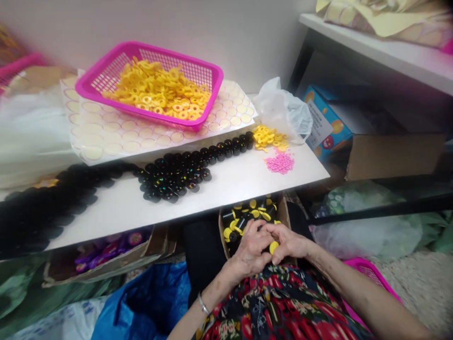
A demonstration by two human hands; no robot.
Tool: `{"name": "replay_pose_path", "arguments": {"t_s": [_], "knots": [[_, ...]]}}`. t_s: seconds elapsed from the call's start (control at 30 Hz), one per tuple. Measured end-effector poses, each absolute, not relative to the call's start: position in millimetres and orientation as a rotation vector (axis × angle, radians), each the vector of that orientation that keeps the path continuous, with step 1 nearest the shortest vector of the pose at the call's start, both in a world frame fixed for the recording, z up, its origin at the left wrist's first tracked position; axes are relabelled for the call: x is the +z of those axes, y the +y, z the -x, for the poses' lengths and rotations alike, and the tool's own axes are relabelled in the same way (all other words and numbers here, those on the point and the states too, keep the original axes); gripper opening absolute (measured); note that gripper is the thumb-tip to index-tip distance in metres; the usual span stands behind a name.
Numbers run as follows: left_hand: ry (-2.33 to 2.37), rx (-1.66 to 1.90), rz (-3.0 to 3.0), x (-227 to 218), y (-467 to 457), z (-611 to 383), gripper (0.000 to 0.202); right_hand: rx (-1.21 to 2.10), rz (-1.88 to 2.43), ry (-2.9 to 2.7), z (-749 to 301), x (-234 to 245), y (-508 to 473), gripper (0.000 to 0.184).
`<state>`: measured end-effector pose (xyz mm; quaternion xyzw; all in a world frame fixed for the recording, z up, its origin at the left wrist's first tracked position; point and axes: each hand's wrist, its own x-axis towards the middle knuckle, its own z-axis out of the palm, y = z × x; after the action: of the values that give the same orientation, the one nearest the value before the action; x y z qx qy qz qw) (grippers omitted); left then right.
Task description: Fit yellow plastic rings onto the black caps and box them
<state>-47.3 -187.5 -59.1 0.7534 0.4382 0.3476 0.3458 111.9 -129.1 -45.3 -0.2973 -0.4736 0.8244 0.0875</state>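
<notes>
Close to my lap, my left hand and my right hand meet with fingers bent. Between them shows a round yellow cap, pinched by the fingers of both hands. Whether a black container is attached behind it is hidden by the fingers. Just beyond my hands, a cardboard box holds many small black containers with yellow caps, lying in a jumble. On the white table stand rows of glossy black cylinders with glittering tops.
A pink basket of yellow ring-shaped pieces sits on printed sheets. Small pink pieces, loose yellow pieces and a clear plastic bag lie at the table's right. A blue bag is below left.
</notes>
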Motion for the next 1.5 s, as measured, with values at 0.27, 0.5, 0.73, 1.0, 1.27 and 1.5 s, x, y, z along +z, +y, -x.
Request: {"name": "replay_pose_path", "arguments": {"t_s": [0.27, 0.5, 0.73, 1.0, 1.27, 1.5], "knots": [[1.366, 1.23, -2.157, -21.5, -144.8, 106.3, 0.031, 1.422, 1.042, -2.35, -113.9, -51.2, -128.8, 0.05], [2.54, 0.76, -2.153, -11.0, -83.9, 166.5, 0.022, 0.798, 0.975, -2.953, -118.9, -57.0, -130.4, 0.046], [2.576, 0.358, -2.402, -12.5, -74.9, 172.9, 0.018, 0.696, 1.005, -2.622, -119.0, -30.8, -62.4, 0.02], [2.4, 0.377, -2.531, -9.3, -68.2, 178.9, 0.012, 0.286, 1.79, -1.892, -130.7, -18.8, 70.0, 0.02], [1.946, 0.831, -2.417, -23.9, -54.1, 155.0, 0.015, 0.357, 1.92, -1.916, -136.0, -24.9, 90.6, 0.022], [1.825, 1.319, -2.045, -43.8, -44.4, 119.9, 0.022, 0.387, 1.849, -1.94, -143.6, -26.1, 94.1, 0.023]]}}
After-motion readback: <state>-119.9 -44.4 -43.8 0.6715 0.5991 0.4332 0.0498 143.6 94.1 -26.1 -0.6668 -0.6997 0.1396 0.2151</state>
